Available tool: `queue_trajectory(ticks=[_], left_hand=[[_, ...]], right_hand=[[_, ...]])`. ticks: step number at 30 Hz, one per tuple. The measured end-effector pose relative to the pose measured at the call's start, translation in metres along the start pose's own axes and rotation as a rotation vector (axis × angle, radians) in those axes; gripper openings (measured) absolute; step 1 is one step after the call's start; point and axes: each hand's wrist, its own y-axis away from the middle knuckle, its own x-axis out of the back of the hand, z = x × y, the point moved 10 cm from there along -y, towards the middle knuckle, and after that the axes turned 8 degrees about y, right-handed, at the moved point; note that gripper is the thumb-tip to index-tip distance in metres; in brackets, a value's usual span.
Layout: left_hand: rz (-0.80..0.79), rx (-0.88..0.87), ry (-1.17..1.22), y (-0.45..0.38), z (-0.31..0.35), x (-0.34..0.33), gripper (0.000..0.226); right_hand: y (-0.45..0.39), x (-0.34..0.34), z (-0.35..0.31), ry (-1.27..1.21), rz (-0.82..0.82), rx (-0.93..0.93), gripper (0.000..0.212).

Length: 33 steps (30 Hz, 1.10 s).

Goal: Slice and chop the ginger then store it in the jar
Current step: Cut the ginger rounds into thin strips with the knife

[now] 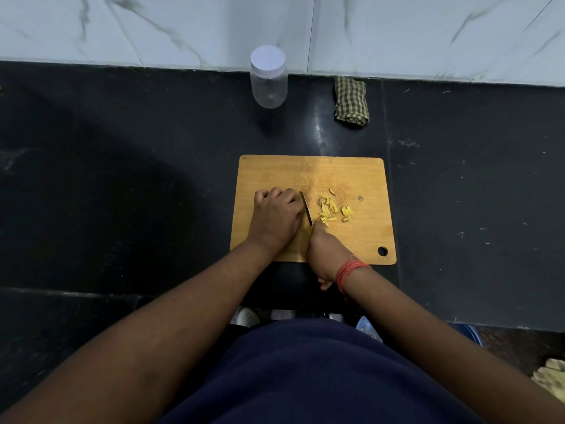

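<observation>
both forearms bare, reaching forward from lower frame, converging toward centre. left hand knuckles up, fingers curled under, pressed down; what it holds hidden beneath it. right hand just beside left, close to it, turned on edge, fingers wrapped round knife handle, blade pointing away from body alongside left knuckles. red thread band wound round right wrist.

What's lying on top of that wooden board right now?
On the cutting board lie cut ginger pieces, the left hand with curled fingers, and the knife held by the right hand. Whatever lies under the left hand is hidden.
</observation>
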Motion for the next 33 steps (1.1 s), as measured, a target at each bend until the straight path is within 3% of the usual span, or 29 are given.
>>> queue_trajectory(ticks=[3, 6, 18, 24, 33], left_hand=[[0.003, 0.031, 0.015, 0.001, -0.002, 0.000, 0.009], [-0.010, 0.040, 0.021, 0.002, -0.003, -0.001, 0.011], [-0.054, 0.077, 0.014, 0.005, -0.002, -0.002, 0.014], [-0.066, 0.093, 0.021, 0.005, -0.006, -0.001, 0.008], [-0.044, 0.093, 0.023, 0.003, -0.008, 0.002, 0.007]], right_hand=[[0.002, -0.009, 0.010, 0.021, -0.010, 0.019, 0.059], [0.005, -0.009, 0.015, 0.053, 0.006, 0.056, 0.043], [0.026, -0.012, 0.043, 0.118, -0.071, 0.107, 0.030], [0.026, 0.015, 0.026, 0.016, 0.020, 0.129, 0.016], [0.008, 0.004, -0.001, -0.001, -0.039, 0.088, 0.030]])
